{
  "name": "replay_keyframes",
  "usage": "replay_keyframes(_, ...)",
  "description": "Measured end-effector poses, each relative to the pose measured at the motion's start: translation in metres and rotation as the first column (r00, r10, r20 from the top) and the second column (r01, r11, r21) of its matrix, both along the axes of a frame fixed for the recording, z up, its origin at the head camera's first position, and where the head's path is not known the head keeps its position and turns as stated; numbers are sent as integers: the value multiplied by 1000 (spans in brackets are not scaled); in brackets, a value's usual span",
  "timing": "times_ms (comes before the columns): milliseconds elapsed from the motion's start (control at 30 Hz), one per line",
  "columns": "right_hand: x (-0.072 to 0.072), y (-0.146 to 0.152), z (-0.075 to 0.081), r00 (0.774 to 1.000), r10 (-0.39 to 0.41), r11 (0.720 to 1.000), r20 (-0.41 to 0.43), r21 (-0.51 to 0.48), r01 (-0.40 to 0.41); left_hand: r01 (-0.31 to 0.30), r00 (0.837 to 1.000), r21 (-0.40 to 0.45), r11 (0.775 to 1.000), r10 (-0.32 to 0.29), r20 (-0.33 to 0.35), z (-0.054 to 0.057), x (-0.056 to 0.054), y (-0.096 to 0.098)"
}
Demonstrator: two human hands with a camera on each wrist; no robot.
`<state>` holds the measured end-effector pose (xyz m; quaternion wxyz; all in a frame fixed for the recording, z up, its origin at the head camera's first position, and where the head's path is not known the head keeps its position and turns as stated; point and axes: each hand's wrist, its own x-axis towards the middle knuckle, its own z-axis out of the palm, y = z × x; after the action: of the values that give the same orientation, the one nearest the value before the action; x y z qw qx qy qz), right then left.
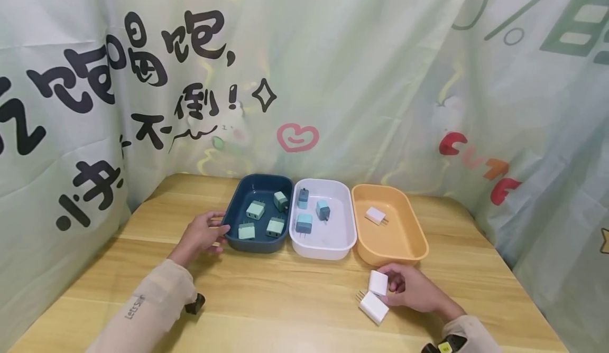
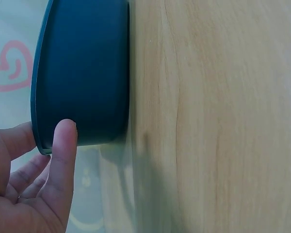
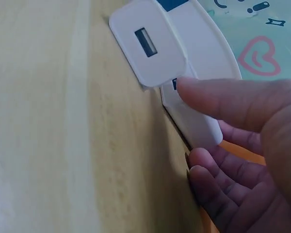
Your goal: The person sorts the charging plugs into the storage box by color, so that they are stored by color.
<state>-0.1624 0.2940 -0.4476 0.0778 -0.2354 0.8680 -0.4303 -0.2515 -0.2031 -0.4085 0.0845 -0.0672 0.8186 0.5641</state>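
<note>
My left hand [image 1: 205, 232] is at the left wall of the dark blue tray [image 1: 259, 246]; in the left wrist view its fingers [image 2: 63, 155] lie against the tray's wall and rim. Several pale green charger plugs [image 1: 256, 210] lie in that tray. In front of the orange tray [image 1: 392, 242], my right hand [image 1: 416, 289] pinches a white charger plug [image 1: 378, 282] between thumb and fingers. Another white charger plug [image 1: 374, 307] lies close against it on the nearer side, its prongs pointing left. The right wrist view shows the thumb [image 3: 208, 99] over the held plug's port face.
Between the other two trays stands a white tray [image 1: 340, 242] with three blue charger plugs [image 1: 304, 223]. One white charger plug [image 1: 376, 215] lies in the orange tray. The wooden table [image 1: 285, 300] ends at a printed curtain [image 1: 361, 78] behind the trays.
</note>
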Motion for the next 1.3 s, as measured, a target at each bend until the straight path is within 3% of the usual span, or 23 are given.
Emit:
replay_keyframes(300, 2, 8, -2, 998, 36, 992, 45, -121, -30, 11, 1000, 10, 1000, -10, -12, -1, -1, 1)
replay_keyframes(533, 3, 8, 5, 993, 107, 969, 58, -228, -91, 6, 1000, 12, 1000, -5, -2, -2, 0, 1)
replay_keyframes(1000, 6, 0, 25, 992, 79, 969, 103, -240, -53, 4, 1000, -4, 1000, -4, 3, -1, 1, 0)
replay_keyframes(1300, 0, 4, 44, 995, 79, 963, 54, -262, -63, 0, 1000, -14, 1000, 0, 16, 3, 2, 1)
